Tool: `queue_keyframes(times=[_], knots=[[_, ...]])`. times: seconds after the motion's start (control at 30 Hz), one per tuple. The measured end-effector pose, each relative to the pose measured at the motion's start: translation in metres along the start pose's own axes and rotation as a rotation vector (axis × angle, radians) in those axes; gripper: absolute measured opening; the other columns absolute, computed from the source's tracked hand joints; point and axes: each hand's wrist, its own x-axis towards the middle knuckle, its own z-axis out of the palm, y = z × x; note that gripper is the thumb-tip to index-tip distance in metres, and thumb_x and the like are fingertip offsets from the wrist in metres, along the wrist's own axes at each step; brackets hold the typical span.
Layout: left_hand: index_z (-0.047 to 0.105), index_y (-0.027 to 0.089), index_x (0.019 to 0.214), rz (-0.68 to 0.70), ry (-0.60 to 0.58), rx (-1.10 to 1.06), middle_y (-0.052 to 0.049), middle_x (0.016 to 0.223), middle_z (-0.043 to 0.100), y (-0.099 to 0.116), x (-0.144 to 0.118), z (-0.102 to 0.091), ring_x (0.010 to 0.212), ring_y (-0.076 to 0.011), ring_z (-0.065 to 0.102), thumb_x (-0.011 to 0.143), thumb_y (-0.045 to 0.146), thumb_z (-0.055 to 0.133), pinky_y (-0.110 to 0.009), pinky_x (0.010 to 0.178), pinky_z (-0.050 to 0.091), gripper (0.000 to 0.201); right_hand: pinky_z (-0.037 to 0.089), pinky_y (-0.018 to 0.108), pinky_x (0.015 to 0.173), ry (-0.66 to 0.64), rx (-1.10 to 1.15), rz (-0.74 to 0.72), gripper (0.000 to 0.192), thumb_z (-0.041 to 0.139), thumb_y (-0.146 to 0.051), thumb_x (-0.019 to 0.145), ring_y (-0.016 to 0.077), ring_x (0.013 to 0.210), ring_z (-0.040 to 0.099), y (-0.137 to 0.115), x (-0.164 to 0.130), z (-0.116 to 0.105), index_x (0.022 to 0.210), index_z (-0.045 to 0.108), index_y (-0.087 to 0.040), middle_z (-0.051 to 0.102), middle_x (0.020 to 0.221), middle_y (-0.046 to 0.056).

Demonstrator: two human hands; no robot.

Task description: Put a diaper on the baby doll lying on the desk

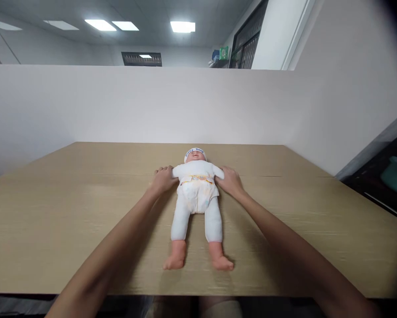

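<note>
Baby doll (197, 194) lies face-up mid wooden table (52, 221), feet toward the person, left hand (162, 179) and right hand (230, 180) each closed over a doll arm at the shoulders, apparently pinning it flat.

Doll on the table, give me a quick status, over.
Left hand and right hand resting on the doll's arms. Doll flat on its back on the table, diaper on. Nothing else near it.
</note>
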Motion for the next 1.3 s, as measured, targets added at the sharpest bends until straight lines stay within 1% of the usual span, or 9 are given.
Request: queue_keyframes(times=[0.13,0.23,0.43,0.57,0.67,0.83,1.0,1.17,1.3], knots=[[0.066,0.011,0.124,-0.039,0.041,0.01,-0.025,0.12,0.078,0.022,-0.025,-0.015,0.116,-0.0426,0.072,0.105,0.054,0.059,-0.05,0.102,0.046,0.048,0.052,0.037,0.089,-0.008,0.034,0.054,0.027,0.064,-0.03,0.096,0.033,0.106,0.073,-0.012,-0.005,-0.012,0.115,0.076,-0.014,0.08,0.119,0.019],[0.064,0.015,0.122,-0.076,0.116,-0.1,-0.021,0.118,0.078,0.041,-0.079,-0.036,0.107,-0.0386,0.074,0.103,0.065,0.063,-0.041,0.085,0.049,0.053,0.053,0.038,0.094,-0.025,0.099,0.046,0.035,0.063,-0.025,0.094,0.0321,0.113,0.074,-0.013,-0.027,-0.047,0.126,0.074,-0.016,0.079,0.129,0.017],[0.056,0.023,0.135,-0.004,0.232,-0.443,-0.014,0.121,0.076,0.076,-0.274,-0.035,0.107,-0.0351,0.074,0.09,0.046,0.078,-0.042,0.083,0.056,0.055,0.055,0.033,0.097,-0.161,0.298,-0.124,0.045,0.066,-0.023,0.091,0.0256,0.115,0.075,-0.022,-0.122,-0.14,0.136,0.072,-0.026,0.079,0.132,0.005],[0.055,0.035,0.153,0.061,-0.007,-0.532,-0.014,0.132,0.074,0.069,-0.419,0.0,0.114,-0.0389,0.075,0.086,0.049,0.08,-0.055,0.092,0.064,0.073,0.055,0.034,0.095,-0.225,0.296,-0.297,0.042,0.07,-0.029,0.097,0.0252,0.114,0.072,-0.045,-0.219,-0.19,0.139,0.07,-0.034,0.076,0.128,0.001],[0.065,0.042,0.151,0.01,-0.128,-0.548,-0.017,0.128,0.075,0.053,-0.495,0.018,0.118,-0.0458,0.073,0.083,0.058,0.082,-0.064,0.089,0.065,0.071,0.053,0.038,0.101,-0.279,0.258,-0.402,0.043,0.069,-0.032,0.103,0.027,0.122,0.069,-0.067,-0.291,-0.207,0.146,0.066,-0.038,0.073,0.136,0.002],[0.064,0.036,0.146,-0.03,-0.185,-0.53,-0.015,0.124,0.077,0.041,-0.554,0.027,0.118,-0.0438,0.075,0.077,0.039,0.082,-0.058,0.094,0.066,0.071,0.05,0.043,0.098,-0.325,0.205,-0.468,0.055,0.065,-0.018,0.101,0.0286,0.114,0.068,-0.096,-0.361,-0.185,0.152,0.064,-0.037,0.074,0.131,0.005],[0.05,0.026,0.14,-0.116,-0.332,-0.529,-0.014,0.133,0.074,0.043,-0.564,0.039,0.116,-0.0345,0.076,0.079,0.022,0.068,-0.042,0.095,0.061,0.063,0.049,0.047,0.105,-0.43,0.272,-0.346,0.069,0.06,-0.005,0.09,0.0311,0.124,0.065,-0.098,-0.363,-0.124,0.152,0.067,-0.033,0.074,0.138,0.007],[0.049,0.025,0.142,-0.145,-0.467,-0.554,-0.015,0.131,0.074,0.034,-0.566,0.043,0.115,-0.0347,0.074,0.098,0.046,0.068,-0.043,0.098,0.059,0.052,0.048,0.05,0.118,-0.615,0.454,-0.188,0.07,0.06,-0.006,0.084,0.0314,0.136,0.064,-0.08,-0.361,-0.063,0.149,0.072,-0.028,0.074,0.144,0.009],[0.047,0.032,0.158,-0.134,-0.519,-0.682,-0.013,0.156,0.065,0.008,-0.575,0.035,0.14,-0.0349,0.065,0.105,0.06,0.065,-0.047,0.119,0.053,0.063,0.049,0.049,0.123,-0.68,0.514,-0.15,0.058,0.064,-0.011,0.089,0.0293,0.138,0.065,-0.063,-0.366,-0.055,0.145,0.074,-0.025,0.073,0.147,0.01]])
